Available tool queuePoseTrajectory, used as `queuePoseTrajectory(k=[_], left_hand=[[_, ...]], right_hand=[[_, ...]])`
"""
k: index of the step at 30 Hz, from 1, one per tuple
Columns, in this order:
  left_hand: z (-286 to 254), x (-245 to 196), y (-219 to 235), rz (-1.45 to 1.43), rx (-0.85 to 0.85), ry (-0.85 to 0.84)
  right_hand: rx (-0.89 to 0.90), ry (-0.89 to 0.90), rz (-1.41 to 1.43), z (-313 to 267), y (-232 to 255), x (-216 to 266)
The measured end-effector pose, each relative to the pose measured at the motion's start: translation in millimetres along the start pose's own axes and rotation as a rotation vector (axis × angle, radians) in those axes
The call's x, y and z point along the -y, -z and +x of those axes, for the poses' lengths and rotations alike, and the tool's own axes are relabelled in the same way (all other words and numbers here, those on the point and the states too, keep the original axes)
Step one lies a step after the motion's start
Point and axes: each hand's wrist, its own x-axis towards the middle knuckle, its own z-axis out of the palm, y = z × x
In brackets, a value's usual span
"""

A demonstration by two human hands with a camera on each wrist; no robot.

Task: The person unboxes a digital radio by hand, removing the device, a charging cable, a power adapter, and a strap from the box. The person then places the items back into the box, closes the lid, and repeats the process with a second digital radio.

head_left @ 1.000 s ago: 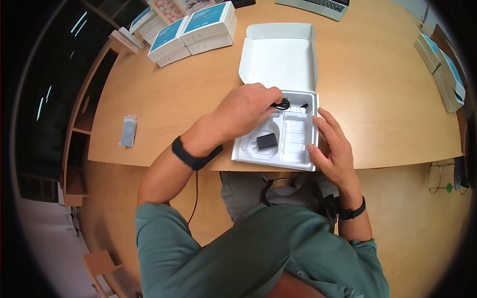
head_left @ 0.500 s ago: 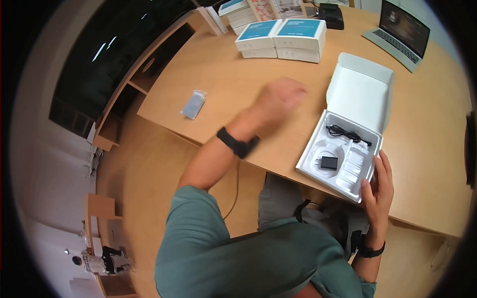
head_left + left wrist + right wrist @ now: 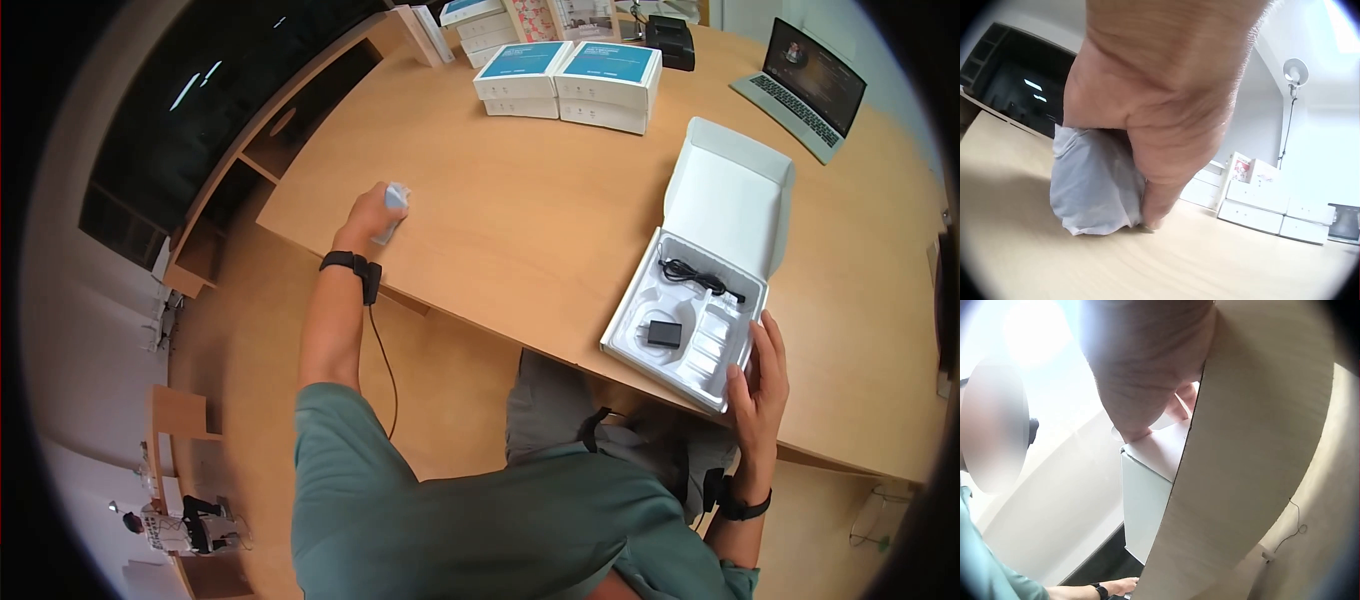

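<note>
At the table's left part, the left hand (image 3: pixel 372 214) grips a small bluish packet in a clear wrapper (image 3: pixel 396 197); the left wrist view shows the packet (image 3: pixel 1094 181) under the palm, thumb down at its side, near the tabletop. An open white box (image 3: pixel 629 313) lies by the table's front edge, lid back. Inside are a coiled black cable (image 3: pixel 690 274) in the upper compartment and a black power adapter (image 3: pixel 664 334) in the lower left one. The right hand (image 3: pixel 762 385) rests on the box's right side with thumb and fingers spread; the right wrist view shows its fingers touching the box (image 3: pixel 1144 500).
Stacked white boxes with blue tops (image 3: pixel 608 75) stand at the back, beside picture frames and a black device (image 3: pixel 669 42). An open laptop (image 3: pixel 808 85) sits at the back right. A cord hangs from the left wristband. Far off at the lower left is another person (image 3: pixel 180 525).
The left hand has left the box's cable compartment, moved left across the table and taken hold of the packet. The cable lies in the box. The right hand stays at the box; the head view has turned.
</note>
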Motion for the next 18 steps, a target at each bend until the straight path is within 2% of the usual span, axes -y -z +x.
queuePoseTrajectory(k=[1,3,4,6,7,9,10,11,12,14,15,16,17,18], left_hand=[[-6.6,-15.7,1.5,-0.006,0.001,-0.011],[-23.2,-60.4,0.0,-0.526,-0.036,-0.144],[-36.5,-91.5,3.6,-0.531,-0.029,-0.175],[-79.5,-157.8,14.6,-0.853,-0.020,-0.294],[-99.6,-183.8,14.8,-0.865,-0.007,-0.317],[-138.1,-231.7,19.2,-1.165,0.043,-0.587],[-159.3,-256.8,28.0,-1.186,0.047,-0.604],[-181.6,-283.0,38.8,-1.269,0.165,-0.634],[-200.3,-308.8,45.3,-1.352,0.291,-0.666],[-226.1,-355.3,53.6,-1.465,0.442,-0.796],[-238.5,-375.0,60.6,-1.515,0.535,-0.795],[-245.9,-391.9,66.2,-1.493,0.589,-0.845],[-245.6,-406.0,67.1,-1.420,0.552,-0.967],[-243.9,-416.5,68.8,-1.342,0.506,-1.085]], right_hand=[[0.019,-0.018,-0.028,0.3,1.1,3.0],[0.023,-0.013,-0.075,3.1,2.9,5.7],[-0.004,-0.022,-0.088,3.7,2.5,6.7],[0.008,0.000,-0.109,4.3,2.9,8.8],[-0.003,0.028,-0.178,3.2,4.8,10.2],[-0.094,0.078,-0.221,-2.4,12.8,20.7],[-0.164,0.137,-0.246,-1.2,16.5,28.4],[-0.140,0.107,-0.143,1.0,23.0,45.9],[-0.054,0.048,0.062,3.6,27.2,55.7],[0.188,0.006,0.242,15.8,31.7,81.6],[0.219,0.022,0.438,20.1,25.0,93.5],[0.250,0.042,0.637,25.1,17.6,103.2],[0.288,-0.001,0.743,31.7,17.4,112.2],[0.251,0.004,0.745,38.1,19.6,118.1]])
